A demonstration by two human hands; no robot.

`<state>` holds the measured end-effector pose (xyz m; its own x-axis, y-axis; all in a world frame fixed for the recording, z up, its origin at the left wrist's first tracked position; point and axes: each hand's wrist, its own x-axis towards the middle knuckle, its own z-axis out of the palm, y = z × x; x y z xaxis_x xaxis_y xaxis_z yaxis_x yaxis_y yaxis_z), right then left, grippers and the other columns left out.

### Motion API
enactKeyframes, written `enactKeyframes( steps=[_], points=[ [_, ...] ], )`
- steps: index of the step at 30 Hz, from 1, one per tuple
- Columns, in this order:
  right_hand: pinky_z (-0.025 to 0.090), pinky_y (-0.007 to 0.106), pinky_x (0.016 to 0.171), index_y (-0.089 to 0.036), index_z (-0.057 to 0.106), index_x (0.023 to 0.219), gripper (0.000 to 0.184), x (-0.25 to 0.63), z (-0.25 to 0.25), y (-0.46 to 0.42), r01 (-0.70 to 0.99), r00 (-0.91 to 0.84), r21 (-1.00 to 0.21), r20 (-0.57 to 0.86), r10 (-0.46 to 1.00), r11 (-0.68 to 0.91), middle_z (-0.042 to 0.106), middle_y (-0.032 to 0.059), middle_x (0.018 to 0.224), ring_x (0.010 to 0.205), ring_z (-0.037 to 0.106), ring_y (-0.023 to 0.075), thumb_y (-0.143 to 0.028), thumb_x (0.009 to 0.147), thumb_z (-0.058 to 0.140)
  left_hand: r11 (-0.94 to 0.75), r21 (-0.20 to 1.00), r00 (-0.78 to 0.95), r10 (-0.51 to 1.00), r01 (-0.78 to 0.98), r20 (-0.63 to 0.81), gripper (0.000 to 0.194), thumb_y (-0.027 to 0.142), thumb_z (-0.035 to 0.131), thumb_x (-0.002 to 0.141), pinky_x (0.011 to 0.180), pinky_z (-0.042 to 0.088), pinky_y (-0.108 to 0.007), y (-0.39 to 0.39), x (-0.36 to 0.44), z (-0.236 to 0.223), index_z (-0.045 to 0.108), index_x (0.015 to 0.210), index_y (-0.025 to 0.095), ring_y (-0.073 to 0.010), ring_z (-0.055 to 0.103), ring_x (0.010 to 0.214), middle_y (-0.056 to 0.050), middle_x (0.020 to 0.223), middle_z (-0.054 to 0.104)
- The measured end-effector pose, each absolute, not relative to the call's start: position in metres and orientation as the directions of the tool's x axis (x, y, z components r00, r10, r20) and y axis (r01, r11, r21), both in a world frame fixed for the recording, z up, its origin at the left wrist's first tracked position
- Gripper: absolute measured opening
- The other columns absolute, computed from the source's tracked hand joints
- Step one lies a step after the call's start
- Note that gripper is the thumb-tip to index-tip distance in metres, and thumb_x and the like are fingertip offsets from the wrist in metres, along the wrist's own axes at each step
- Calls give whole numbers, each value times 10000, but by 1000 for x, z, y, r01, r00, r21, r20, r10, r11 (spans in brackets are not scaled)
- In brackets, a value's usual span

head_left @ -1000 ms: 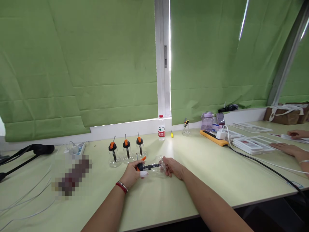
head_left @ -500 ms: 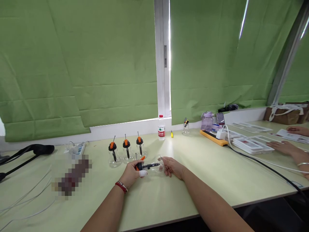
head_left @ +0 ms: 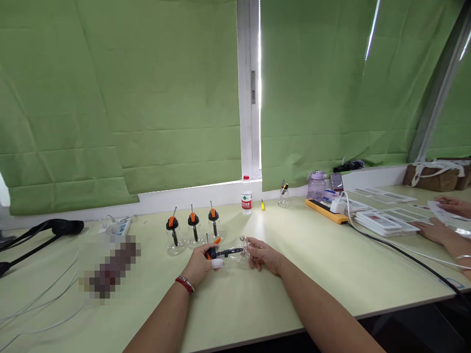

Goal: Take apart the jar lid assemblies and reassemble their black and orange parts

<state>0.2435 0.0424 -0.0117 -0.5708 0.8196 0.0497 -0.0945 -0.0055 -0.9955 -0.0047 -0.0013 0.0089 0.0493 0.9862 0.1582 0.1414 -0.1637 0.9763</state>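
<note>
A clear bottle (head_left: 235, 256) with a black-and-orange lid lies on its side between my hands, a black brush-like rod running inside it. The lid end is in the grip of my left hand (head_left: 203, 264), which has white tape round one finger. At the bottle's base my right hand (head_left: 263, 255) is closed around the rim. Just behind stand three similar upright bottles, the left one (head_left: 175, 240), the middle one (head_left: 195, 231) and the right one (head_left: 215, 224), each with a black lid, orange lever and thin metal stem.
Farther back are a water bottle (head_left: 246, 198), a yellow cutter (head_left: 262, 205) and a small jar of tools (head_left: 283, 196). To the right lie a power strip (head_left: 324, 211), a purple jug (head_left: 316, 186) and papers (head_left: 382, 223) near another person's hands. Cables run across both sides.
My hands and the bottle stay almost in place, with slight shifts of the right fingers at the base. At far right, the other person has lifted a paper.
</note>
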Motion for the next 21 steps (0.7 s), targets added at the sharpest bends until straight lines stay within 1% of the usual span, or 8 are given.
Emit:
enactKeyframes(
  steps=[3, 6, 9, 11, 13, 15, 18, 21],
  points=[
    [323, 171, 334, -131, 590, 1029, 574, 240, -14, 46, -34, -538, -999, 1, 843, -21, 621, 27, 705, 436, 503, 72, -653, 802, 515, -116, 981, 43, 993, 155, 111, 615, 233, 890, 397, 523, 480, -255, 0, -3, 8, 677, 964, 130, -102, 533, 517, 41, 648, 579],
    [326, 176, 328, -103, 610, 904, 627, 236, -17, 49, -3, -511, -1000, -16, 860, -21, 584, 19, 608, 410, 476, 73, -701, 807, 449, -103, 983, 50, 994, 152, 96, 628, 215, 886, 404, 522, 478, -247, 1, -3, 7, 658, 982, 120, -94, 519, 521, 45, 652, 573],
    [346, 175, 340, -109, 597, 1070, 623, 237, -17, 47, -38, -518, -999, 11, 855, -10, 638, 65, 779, 485, 553, 89, -666, 815, 484, -96, 984, 52, 995, 150, 89, 632, 221, 878, 431, 539, 474, -243, 1, -5, 7, 647, 1010, 122, -98, 536, 528, 50, 637, 579],
    [375, 174, 366, -181, 480, 1292, 656, 240, -15, 45, -80, -540, -997, 44, 841, 1, 634, 101, 1017, 606, 632, 117, -606, 799, 566, -90, 985, 44, 995, 147, 85, 634, 227, 875, 439, 560, 477, -245, 1, -6, 7, 643, 1020, 124, -103, 551, 534, 53, 623, 583],
    [387, 174, 381, -256, 341, 1406, 773, 242, -14, 43, -97, -563, -995, 67, 823, 15, 592, 105, 1148, 676, 662, 135, -545, 759, 653, -88, 986, 39, 996, 140, 83, 630, 232, 872, 445, 568, 477, -246, 1, -7, 7, 641, 1021, 125, -106, 557, 540, 55, 619, 586],
    [372, 173, 372, -242, 358, 1395, 775, 242, -13, 42, -79, -579, -997, 67, 812, 26, 615, 93, 1089, 615, 642, 115, -529, 746, 671, -89, 986, 44, 996, 141, 84, 625, 226, 872, 439, 555, 471, -243, 0, -6, 7, 642, 1011, 123, -105, 552, 536, 54, 621, 585],
    [331, 168, 340, -166, 510, 1234, 626, 240, -14, 45, -38, -557, -999, 40, 830, 23, 653, 50, 843, 471, 548, 74, -609, 794, 564, -88, 986, 55, 995, 138, 81, 631, 213, 877, 414, 535, 462, -241, -1, -3, 9, 645, 993, 120, -99, 537, 516, 55, 620, 579],
    [316, 169, 323, -133, 557, 1114, 626, 237, -17, 47, -20, -513, -1000, 16, 858, 7, 632, 30, 720, 421, 501, 69, -674, 812, 474, -78, 988, 63, 996, 136, 70, 638, 217, 880, 411, 543, 464, -244, -3, -1, 11, 646, 996, 117, -104, 544, 511, 53, 600, 580]
  ],
)
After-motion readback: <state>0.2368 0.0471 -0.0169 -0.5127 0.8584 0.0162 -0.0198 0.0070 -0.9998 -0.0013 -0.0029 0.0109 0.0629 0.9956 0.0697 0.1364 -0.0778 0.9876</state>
